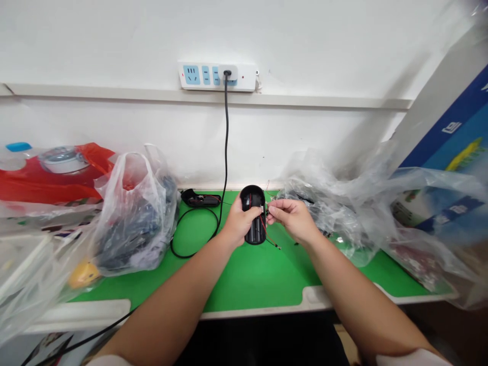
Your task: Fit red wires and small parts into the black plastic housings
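Observation:
My left hand (239,221) is closed round the left side of a black plastic housing (254,237), thumb laid across its open face. The housing has a rounded hollow top and long grooves lower down. A thin red wire (268,235) runs out of it towards the lower right, beside a dark one. Just off the housing's right edge, my right hand (293,217) is closed in a pinch. What its fingertips hold is too small to make out. Behind and to the left lies a second black housing piece (201,199) with small parts and reddish wiring inside.
A black cable (226,132) drops from a white power strip (247,77) on the wall and coils on the green mat (263,284). Filled plastic bags (133,223) stand at left. Crumpled clear plastic (343,223) and a large blue-and-white box (446,117) take up the right.

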A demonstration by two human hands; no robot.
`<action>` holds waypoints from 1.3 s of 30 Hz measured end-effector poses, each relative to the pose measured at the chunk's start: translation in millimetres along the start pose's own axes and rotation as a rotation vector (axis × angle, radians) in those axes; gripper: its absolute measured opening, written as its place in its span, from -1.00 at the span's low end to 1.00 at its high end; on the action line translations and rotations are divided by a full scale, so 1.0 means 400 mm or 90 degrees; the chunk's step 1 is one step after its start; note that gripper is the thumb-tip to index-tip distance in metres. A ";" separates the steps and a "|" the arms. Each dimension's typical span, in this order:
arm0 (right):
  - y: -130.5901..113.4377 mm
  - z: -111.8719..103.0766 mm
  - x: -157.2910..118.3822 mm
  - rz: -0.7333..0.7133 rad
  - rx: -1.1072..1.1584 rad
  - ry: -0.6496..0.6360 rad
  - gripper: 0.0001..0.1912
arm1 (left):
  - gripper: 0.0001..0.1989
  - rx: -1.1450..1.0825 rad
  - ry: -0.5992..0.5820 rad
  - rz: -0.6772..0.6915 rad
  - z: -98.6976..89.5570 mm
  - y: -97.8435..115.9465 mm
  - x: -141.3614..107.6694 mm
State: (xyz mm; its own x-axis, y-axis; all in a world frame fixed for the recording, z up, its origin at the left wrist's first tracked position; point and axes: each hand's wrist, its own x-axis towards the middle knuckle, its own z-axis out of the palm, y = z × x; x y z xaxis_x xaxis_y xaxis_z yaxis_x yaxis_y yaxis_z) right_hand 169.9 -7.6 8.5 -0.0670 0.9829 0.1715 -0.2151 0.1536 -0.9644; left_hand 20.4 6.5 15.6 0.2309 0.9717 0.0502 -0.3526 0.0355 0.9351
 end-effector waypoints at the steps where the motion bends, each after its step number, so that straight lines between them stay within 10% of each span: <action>1: 0.000 0.000 0.000 0.001 0.002 0.004 -0.75 | -0.52 0.005 0.000 0.004 -0.001 0.000 0.000; 23: 0.015 0.018 -0.002 -0.010 0.000 0.038 -0.70 | -0.44 0.047 -0.035 0.006 -0.001 0.012 -0.005; 39: 0.029 0.077 -0.041 -0.310 -0.544 0.010 -0.75 | -0.59 0.179 0.058 0.147 -0.017 0.000 0.009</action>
State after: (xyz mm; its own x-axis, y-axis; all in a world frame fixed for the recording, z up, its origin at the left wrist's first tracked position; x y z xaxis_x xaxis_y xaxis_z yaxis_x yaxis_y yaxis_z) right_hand 138.6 -25.1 0.5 -0.1444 0.7930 0.5918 0.5620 0.5580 -0.6106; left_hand 14.9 11.7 13.2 0.0874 0.9638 0.2518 -0.1207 -0.2406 0.9631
